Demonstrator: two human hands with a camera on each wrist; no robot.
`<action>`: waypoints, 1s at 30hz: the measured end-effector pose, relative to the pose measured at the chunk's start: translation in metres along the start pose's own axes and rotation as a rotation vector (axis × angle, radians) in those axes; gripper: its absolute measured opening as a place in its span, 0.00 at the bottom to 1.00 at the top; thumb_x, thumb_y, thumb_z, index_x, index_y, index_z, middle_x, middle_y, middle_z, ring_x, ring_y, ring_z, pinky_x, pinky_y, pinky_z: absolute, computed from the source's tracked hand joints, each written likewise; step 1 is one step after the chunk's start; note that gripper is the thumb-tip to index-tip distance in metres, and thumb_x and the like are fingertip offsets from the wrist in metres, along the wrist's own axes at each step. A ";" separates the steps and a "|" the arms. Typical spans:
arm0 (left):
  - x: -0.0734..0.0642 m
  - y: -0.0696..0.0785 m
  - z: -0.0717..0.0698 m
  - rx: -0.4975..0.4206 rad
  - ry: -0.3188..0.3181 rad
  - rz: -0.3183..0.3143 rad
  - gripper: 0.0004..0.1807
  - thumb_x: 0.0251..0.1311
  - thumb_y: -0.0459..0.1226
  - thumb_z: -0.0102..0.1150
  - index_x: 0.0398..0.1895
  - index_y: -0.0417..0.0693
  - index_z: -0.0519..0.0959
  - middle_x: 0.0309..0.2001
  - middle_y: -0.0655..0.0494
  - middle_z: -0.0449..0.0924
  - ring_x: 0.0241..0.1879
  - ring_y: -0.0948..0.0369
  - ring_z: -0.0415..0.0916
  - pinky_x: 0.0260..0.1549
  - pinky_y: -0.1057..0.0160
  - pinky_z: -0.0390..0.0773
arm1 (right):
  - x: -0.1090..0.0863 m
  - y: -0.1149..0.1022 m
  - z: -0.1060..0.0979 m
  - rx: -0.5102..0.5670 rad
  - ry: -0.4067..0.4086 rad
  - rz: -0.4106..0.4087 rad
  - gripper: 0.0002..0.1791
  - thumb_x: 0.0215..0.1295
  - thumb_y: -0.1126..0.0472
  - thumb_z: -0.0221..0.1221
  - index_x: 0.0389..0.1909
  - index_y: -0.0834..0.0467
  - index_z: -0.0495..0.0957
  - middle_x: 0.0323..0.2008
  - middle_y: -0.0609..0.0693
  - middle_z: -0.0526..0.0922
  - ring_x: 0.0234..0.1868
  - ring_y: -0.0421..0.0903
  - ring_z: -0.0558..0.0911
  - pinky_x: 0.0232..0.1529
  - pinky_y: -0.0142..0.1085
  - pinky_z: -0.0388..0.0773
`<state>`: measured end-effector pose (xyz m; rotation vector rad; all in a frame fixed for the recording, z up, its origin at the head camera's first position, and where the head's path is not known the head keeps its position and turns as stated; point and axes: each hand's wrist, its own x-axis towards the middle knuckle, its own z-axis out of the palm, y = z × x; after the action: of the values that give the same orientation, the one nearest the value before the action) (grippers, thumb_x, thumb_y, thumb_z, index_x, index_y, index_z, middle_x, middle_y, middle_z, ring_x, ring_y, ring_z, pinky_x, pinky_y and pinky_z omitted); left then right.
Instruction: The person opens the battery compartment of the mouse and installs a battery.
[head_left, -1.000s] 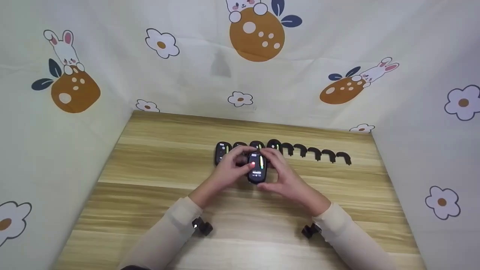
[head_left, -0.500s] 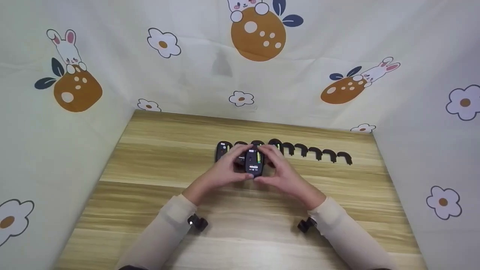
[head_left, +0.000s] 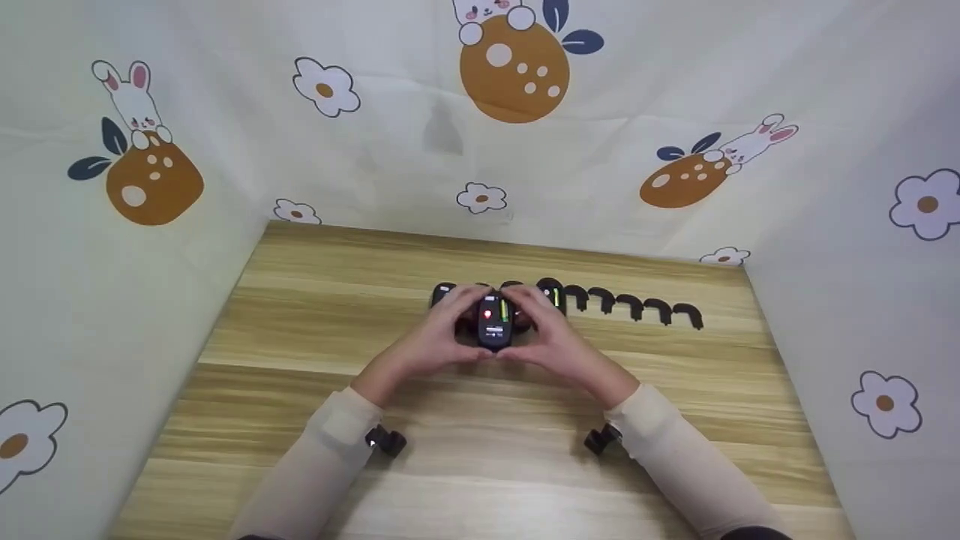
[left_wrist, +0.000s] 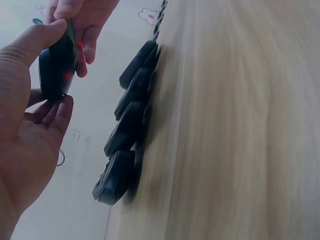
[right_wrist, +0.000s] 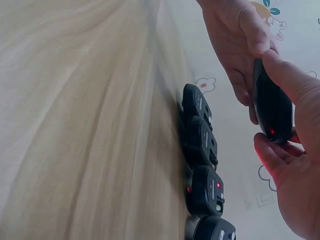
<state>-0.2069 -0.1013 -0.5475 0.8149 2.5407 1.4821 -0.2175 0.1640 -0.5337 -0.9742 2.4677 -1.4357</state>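
A black computer mouse (head_left: 495, 335) is held up between both hands, its underside facing the head camera. A red light glows on that underside, and a green-yellow battery shows in the uncovered slot beside it. My left hand (head_left: 433, 339) grips the mouse's left side, thumb at the near end and fingers at the far end. My right hand (head_left: 553, 341) holds the right side in the same way, the two thumbs almost meeting. Both wrist views show the mouse (left_wrist: 56, 72) raised above the table, with fingers of each hand at its ends.
Behind the hands, several more black mice (right_wrist: 204, 190) lie underside up in a row, partly hidden in the head view. Several curved black battery covers (head_left: 628, 306) continue the row to the right. Patterned cloth (head_left: 375, 165) walls in the wooden table (head_left: 480, 465).
Both hands have shifted slightly left with the mouse. My left thumb has moved from the mouse's underside to its near end. The red light, unseen half a second ago, shows again.
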 end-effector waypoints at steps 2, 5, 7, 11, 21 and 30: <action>-0.001 -0.001 -0.003 0.007 0.002 0.003 0.56 0.54 0.38 0.85 0.87 0.52 0.65 0.81 0.50 0.65 0.79 0.47 0.64 0.79 0.39 0.65 | 0.003 -0.001 0.000 -0.022 -0.013 0.010 0.56 0.58 0.54 0.83 0.85 0.56 0.65 0.80 0.49 0.68 0.78 0.53 0.71 0.82 0.52 0.66; -0.003 -0.003 -0.008 0.003 0.001 -0.014 0.57 0.54 0.37 0.85 0.87 0.53 0.64 0.82 0.50 0.62 0.80 0.46 0.63 0.80 0.39 0.63 | 0.007 -0.002 0.000 -0.058 -0.030 0.030 0.56 0.59 0.53 0.83 0.86 0.54 0.65 0.80 0.47 0.67 0.79 0.53 0.70 0.81 0.53 0.66; -0.004 -0.005 -0.012 -0.009 0.001 -0.028 0.57 0.54 0.36 0.84 0.87 0.53 0.64 0.83 0.49 0.61 0.81 0.45 0.61 0.80 0.38 0.62 | 0.010 -0.002 0.001 -0.086 -0.038 0.034 0.55 0.59 0.54 0.82 0.86 0.53 0.65 0.80 0.47 0.67 0.79 0.52 0.70 0.81 0.53 0.66; -0.006 -0.008 -0.020 -0.015 0.010 -0.050 0.57 0.53 0.33 0.84 0.87 0.52 0.65 0.84 0.48 0.60 0.81 0.42 0.62 0.79 0.36 0.63 | 0.018 -0.004 0.004 -0.135 -0.045 0.018 0.54 0.60 0.56 0.82 0.86 0.53 0.65 0.79 0.49 0.68 0.78 0.54 0.72 0.80 0.54 0.68; -0.011 -0.016 -0.034 0.039 0.036 -0.033 0.55 0.55 0.33 0.84 0.86 0.47 0.65 0.83 0.44 0.63 0.81 0.41 0.63 0.80 0.37 0.63 | 0.037 -0.006 0.015 -0.210 -0.060 0.010 0.53 0.62 0.55 0.81 0.85 0.56 0.65 0.79 0.50 0.69 0.77 0.52 0.73 0.79 0.48 0.70; -0.019 -0.022 -0.050 0.042 0.089 -0.071 0.55 0.56 0.34 0.84 0.87 0.50 0.64 0.83 0.46 0.64 0.81 0.43 0.64 0.80 0.37 0.63 | 0.058 -0.006 0.028 -0.227 -0.027 -0.059 0.52 0.63 0.57 0.81 0.84 0.60 0.66 0.79 0.55 0.71 0.79 0.55 0.73 0.81 0.47 0.67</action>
<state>-0.2164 -0.1580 -0.5435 0.6711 2.6435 1.4802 -0.2490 0.1069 -0.5325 -1.1072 2.6456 -1.1665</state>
